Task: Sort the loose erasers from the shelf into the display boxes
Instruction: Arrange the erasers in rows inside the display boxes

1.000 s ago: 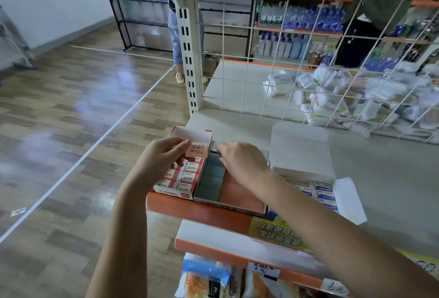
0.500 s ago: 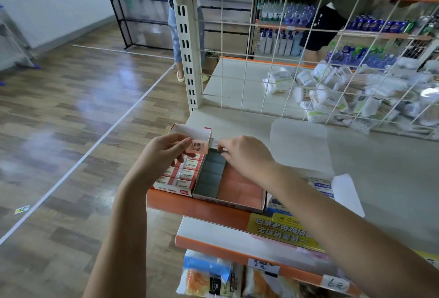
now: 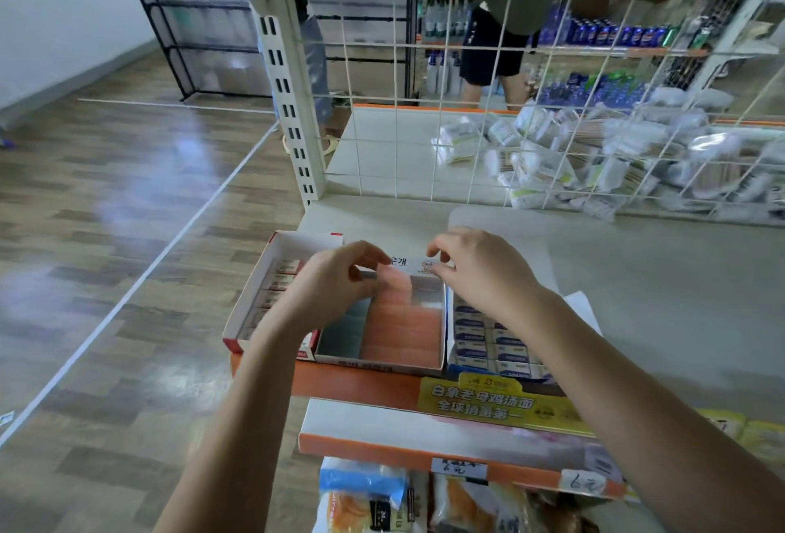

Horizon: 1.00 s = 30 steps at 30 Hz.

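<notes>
Three open display boxes stand side by side at the shelf's front edge. The left box (image 3: 255, 303) is red and white and holds red-labelled erasers. Grey erasers (image 3: 344, 328) and orange erasers (image 3: 403, 328) fill the middle box (image 3: 382, 362). Blue-and-white erasers (image 3: 488, 341) lie in the right box. The middle box's upright back flap (image 3: 401, 264) shows between my hands. My left hand (image 3: 327, 290) pinches the flap's left end with thumb and forefinger. Fingers curled, my right hand (image 3: 484, 277) pinches the right end. Whether either hand also holds an eraser is hidden.
A white wire grid (image 3: 395, 141) closes the shelf's back, with a heap of packets (image 3: 594, 158) behind it. A slotted upright post (image 3: 293, 124) stands at the left. A person's legs (image 3: 488, 65) show beyond the grid. Snack packs (image 3: 369, 498) fill the lower shelf.
My left hand left the left box's barcode flap and moved right to the middle box's flap. My right hand lifted from inside the middle box to the flap's right end.
</notes>
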### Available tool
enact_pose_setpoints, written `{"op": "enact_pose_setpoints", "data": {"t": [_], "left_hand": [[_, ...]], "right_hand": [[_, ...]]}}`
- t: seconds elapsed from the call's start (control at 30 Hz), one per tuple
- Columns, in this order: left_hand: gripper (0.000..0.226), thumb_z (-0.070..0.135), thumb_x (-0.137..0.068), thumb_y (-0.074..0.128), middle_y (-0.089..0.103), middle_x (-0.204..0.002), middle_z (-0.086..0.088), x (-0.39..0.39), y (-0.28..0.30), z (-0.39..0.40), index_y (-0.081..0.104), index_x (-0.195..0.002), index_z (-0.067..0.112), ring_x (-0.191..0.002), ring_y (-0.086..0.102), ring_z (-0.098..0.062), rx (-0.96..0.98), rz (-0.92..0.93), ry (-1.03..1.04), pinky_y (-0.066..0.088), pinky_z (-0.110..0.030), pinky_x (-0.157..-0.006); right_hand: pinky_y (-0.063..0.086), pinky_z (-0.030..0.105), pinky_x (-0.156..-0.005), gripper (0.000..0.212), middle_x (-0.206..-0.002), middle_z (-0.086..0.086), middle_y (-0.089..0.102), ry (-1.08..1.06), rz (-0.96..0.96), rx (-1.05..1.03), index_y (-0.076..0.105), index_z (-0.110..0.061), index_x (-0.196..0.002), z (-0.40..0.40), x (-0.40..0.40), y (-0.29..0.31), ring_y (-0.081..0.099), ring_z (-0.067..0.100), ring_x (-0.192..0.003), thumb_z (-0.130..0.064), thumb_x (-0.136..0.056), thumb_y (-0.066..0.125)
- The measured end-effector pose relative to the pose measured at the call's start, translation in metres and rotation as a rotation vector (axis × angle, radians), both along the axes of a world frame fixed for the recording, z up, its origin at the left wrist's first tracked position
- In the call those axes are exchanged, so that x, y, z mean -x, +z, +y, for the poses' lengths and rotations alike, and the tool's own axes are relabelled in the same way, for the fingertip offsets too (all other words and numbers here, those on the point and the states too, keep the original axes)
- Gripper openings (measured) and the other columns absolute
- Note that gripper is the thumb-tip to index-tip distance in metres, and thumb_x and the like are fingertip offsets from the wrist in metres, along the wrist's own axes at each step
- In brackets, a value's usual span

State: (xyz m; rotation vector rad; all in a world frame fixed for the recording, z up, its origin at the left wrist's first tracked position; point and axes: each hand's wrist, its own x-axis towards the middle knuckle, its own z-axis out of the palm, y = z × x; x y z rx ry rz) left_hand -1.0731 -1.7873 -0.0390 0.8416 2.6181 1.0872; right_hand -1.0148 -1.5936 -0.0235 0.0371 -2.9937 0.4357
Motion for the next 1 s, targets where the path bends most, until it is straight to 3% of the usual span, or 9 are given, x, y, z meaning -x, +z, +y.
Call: {"op": "enact_pose_setpoints", "data": {"t": [0.1,0.27,0.4,0.73,1.0], "left_hand": [[0.032,0.023,-0.082,0.069,0.059,-0.097,0.020,-0.003,-0.005,0.014,0.059,-0.111,0.027,-0.076,0.052,0.015,0.065,0.044,-0.028,0.040,0.000,-0.061],[0.032,0.023,-0.080,0.070,0.061,-0.096,0.014,-0.009,-0.014,0.029,0.060,-0.110,0.025,-0.085,0.057,-0.001,0.105,0.088,-0.037,0.038,-0.005,-0.068],[0.030,0.022,-0.080,0.069,0.059,-0.098,0.012,-0.013,-0.017,0.033,0.062,-0.109,0.026,-0.084,0.055,-0.001,0.117,0.160,-0.031,0.035,-0.001,-0.064],[0.031,0.033,-0.080,0.069,0.062,-0.103,0.008,-0.020,-0.026,0.038,0.064,-0.110,0.026,-0.079,0.047,-0.005,0.156,0.233,0.099,0.034,-0.018,-0.067],[0.031,0.030,-0.083,0.065,0.064,-0.111,0.007,-0.026,-0.026,0.039,0.064,-0.114,0.032,-0.095,0.057,-0.015,0.218,0.275,0.164,0.039,-0.022,-0.071]], "right_hand": [[0.048,0.031,-0.081,0.028,-0.108,0.004,0.061,-0.045,-0.012,-0.007,0.061,-0.013,-0.114,0.005,-0.006,-0.001,0.058,0.020,-0.094,-0.029,-0.091,0.056],[0.047,0.030,-0.080,0.030,-0.105,0.005,0.063,-0.106,-0.046,0.021,0.062,-0.010,-0.112,0.009,-0.013,-0.003,0.058,0.020,-0.093,-0.031,-0.091,0.056],[0.047,0.030,-0.080,0.027,-0.103,0.006,0.063,-0.113,-0.058,0.036,0.062,-0.009,-0.111,0.010,-0.016,-0.004,0.058,0.021,-0.092,-0.028,-0.093,0.053],[0.044,0.025,-0.076,0.023,-0.098,0.005,0.067,-0.109,-0.055,0.079,0.067,-0.009,-0.103,0.010,-0.019,-0.008,0.061,0.020,-0.089,-0.023,-0.094,0.051],[0.046,0.026,-0.078,0.020,-0.099,0.003,0.068,-0.100,-0.044,0.109,0.069,-0.012,-0.101,0.011,-0.017,-0.014,0.061,0.019,-0.090,-0.017,-0.093,0.052]]}}
